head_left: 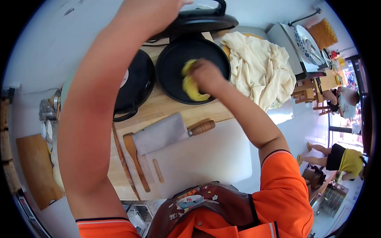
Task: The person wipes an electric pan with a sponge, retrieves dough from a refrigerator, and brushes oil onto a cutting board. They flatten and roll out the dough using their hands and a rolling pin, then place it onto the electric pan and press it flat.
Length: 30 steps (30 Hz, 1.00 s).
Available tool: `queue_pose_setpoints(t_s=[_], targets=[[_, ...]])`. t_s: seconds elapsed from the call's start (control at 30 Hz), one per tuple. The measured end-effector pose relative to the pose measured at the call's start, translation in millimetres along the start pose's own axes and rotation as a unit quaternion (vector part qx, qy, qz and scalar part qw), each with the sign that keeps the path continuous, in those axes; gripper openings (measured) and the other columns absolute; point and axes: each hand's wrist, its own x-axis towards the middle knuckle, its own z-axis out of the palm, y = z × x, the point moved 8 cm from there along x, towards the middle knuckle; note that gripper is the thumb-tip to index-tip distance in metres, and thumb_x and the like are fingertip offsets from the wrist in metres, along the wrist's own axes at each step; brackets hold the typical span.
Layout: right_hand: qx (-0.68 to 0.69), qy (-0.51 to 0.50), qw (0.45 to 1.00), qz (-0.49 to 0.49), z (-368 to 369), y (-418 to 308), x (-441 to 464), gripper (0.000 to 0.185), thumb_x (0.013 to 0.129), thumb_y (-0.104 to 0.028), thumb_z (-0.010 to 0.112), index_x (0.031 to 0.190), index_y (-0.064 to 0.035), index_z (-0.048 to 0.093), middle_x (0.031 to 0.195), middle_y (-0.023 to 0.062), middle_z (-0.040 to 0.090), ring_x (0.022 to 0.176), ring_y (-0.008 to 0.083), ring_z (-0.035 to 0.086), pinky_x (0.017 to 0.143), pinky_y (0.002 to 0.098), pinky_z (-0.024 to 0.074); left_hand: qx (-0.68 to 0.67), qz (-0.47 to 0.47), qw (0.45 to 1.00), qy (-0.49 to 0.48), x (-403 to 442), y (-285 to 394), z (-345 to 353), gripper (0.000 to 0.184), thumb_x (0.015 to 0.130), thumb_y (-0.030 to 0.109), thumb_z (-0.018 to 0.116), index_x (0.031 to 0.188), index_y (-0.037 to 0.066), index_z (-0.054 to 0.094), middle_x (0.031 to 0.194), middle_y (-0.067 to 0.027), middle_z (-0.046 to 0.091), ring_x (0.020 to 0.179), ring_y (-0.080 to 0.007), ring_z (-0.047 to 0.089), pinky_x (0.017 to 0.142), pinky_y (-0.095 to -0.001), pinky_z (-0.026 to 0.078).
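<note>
My right hand (206, 76) is closed round a yellow cloth (193, 89), which rests on the black round plate of an electric griddle (170, 63). Both hand and cloth are slightly blurred. Behind the plate the griddle's black lid (202, 24) stands raised, with a handle on its top. My left hand (166, 6) reaches up beside this lid and is cut off by the top edge of the view. Its fingers are mostly out of sight, so whether it grips the lid cannot be seen.
A second black griddle (139, 85) sits to the left, closed. Cream cloth (260, 67) lies bunched on the right. Nearer me are a cleaver (160, 133), a white cutting board (202, 162), a wooden spatula (137, 160) and a thin wooden stick (124, 158). Two people are off to the right.
</note>
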Motion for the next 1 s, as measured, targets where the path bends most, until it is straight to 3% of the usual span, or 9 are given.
queue_pose_setpoints(t_s=[0.07, 0.17, 0.23, 0.3, 0.37, 0.6, 0.67, 0.87, 1.0], targets=[[-0.169, -0.056, 0.969, 0.171, 2.7, 69.1, 4.4, 0.016, 0.083, -0.015, 0.065, 0.092, -0.0087, 0.076, 0.1, 0.0108, 0.072, 0.102, 0.0311, 0.065, 0.09, 0.0383, 0.0537, 0.005, 0.008, 1.0, -0.011, -3.1, 1.6, -0.3, 0.025, 0.099, 0.023, 0.058, 0.116, 0.013, 0.073, 0.105, -0.0121, 0.073, 0.11, -0.0324, 0.062, 0.11, -0.058, 0.033], [0.01, 0.035, 0.949, 0.313, 14.4, 101.8, 36.2, 0.021, 0.091, -0.018, 0.059, 0.097, -0.0069, 0.076, 0.109, 0.0157, 0.07, 0.11, 0.0318, 0.065, 0.095, 0.0394, 0.0521, 0.011, 0.002, 1.0, -0.003, -3.0, 2.7, 0.0, 0.025, 0.099, 0.023, 0.058, 0.116, 0.012, 0.073, 0.105, -0.0117, 0.073, 0.111, -0.0318, 0.062, 0.11, -0.0579, 0.032], [0.042, -0.084, 0.96, 0.263, 29.3, 51.3, 81.3, 0.027, 0.09, -0.02, 0.059, 0.109, -0.0047, 0.071, 0.113, 0.0221, 0.069, 0.116, 0.0348, 0.063, 0.097, 0.0457, 0.0515, 0.018, -0.006, 1.0, -0.016, -1.2, 5.9, -4.1, 0.026, 0.099, 0.023, 0.059, 0.116, 0.012, 0.074, 0.105, -0.0116, 0.072, 0.112, -0.0317, 0.062, 0.111, -0.0578, 0.032], [0.171, 0.031, 0.975, 0.136, 41.4, -2.4, 99.0, 0.035, 0.088, -0.022, 0.061, 0.117, -0.0041, 0.067, 0.122, 0.0199, 0.066, 0.117, 0.0343, 0.062, 0.105, 0.0448, 0.0463, 0.013, -0.007, 1.0, -0.011, 1.4, 3.5, -3.8, 0.025, 0.098, 0.023, 0.059, 0.116, 0.012, 0.074, 0.105, -0.0118, 0.072, 0.112, -0.0316, 0.062, 0.111, -0.0578, 0.032], [0.175, -0.056, 0.976, 0.118, 24.1, -33.1, 89.8, 0.041, 0.087, -0.024, 0.062, 0.123, -0.0049, 0.062, 0.121, 0.0186, 0.067, 0.118, 0.0352, 0.061, 0.107, 0.0446, 0.044, -0.008, -0.001, 1.0, 0.003, 3.0, -2.2, -0.1, 0.025, 0.098, 0.023, 0.059, 0.114, 0.012, 0.074, 0.106, -0.012, 0.072, 0.112, -0.0316, 0.062, 0.111, -0.0576, 0.032], [-0.205, -0.087, 0.97, 0.093, 15.2, 60.6, 69.6, 0.028, 0.094, -0.024, 0.059, 0.116, -0.0088, 0.067, 0.105, 0.0118, 0.074, 0.105, 0.0291, 0.068, 0.094, 0.0404, 0.0499, 0.008, -0.016, 1.0, -0.022, 4.1, 4.1, -5.3, 0.023, 0.098, 0.024, 0.059, 0.11, 0.013, 0.074, 0.105, -0.0115, 0.073, 0.111, -0.0319, 0.062, 0.108, -0.0588, 0.034], [-0.22, -0.217, 0.945, 0.109, -14.7, 67.0, 32.3, 0.031, 0.091, -0.025, 0.061, 0.117, -0.0106, 0.07, 0.109, 0.0097, 0.075, 0.106, 0.0265, 0.07, 0.092, 0.0404, 0.0531, 0.012, -0.005, 1.0, 0.001, 0.5, 4.5, -4.9, 0.023, 0.098, 0.024, 0.059, 0.11, 0.013, 0.074, 0.104, -0.0114, 0.073, 0.111, -0.0318, 0.062, 0.108, -0.0593, 0.034], [-0.021, -0.466, 0.884, 0.036, -22.1, -26.6, -24.3, 0.03, 0.088, -0.026, 0.067, 0.113, -0.0104, 0.073, 0.108, 0.013, 0.074, 0.108, 0.0313, 0.069, 0.091, 0.0416, 0.054, 0.039, -0.018, 0.999, 0.003, 6.1, -1.8, -1.8, 0.022, 0.098, 0.024, 0.059, 0.11, 0.014, 0.074, 0.104, -0.0113, 0.073, 0.11, -0.0316, 0.063, 0.107, -0.0591, 0.034], [0.214, -0.325, 0.92, 0.053, 21.3, -53.3, 38.5, 0.035, 0.09, -0.034, 0.068, 0.111, -0.0056, 0.07, 0.099, 0.0189, 0.073, 0.094, 0.0356, 0.071, 0.087, 0.0451, 0.0537, 0.053, -0.019, 0.998, -0.026, 17.7, -8.9, 9.5, 0.024, 0.098, 0.025, 0.058, 0.112, 0.013, 0.074, 0.105, -0.0115, 0.073, 0.111, -0.0315, 0.063, 0.108, -0.0581, 0.034]])
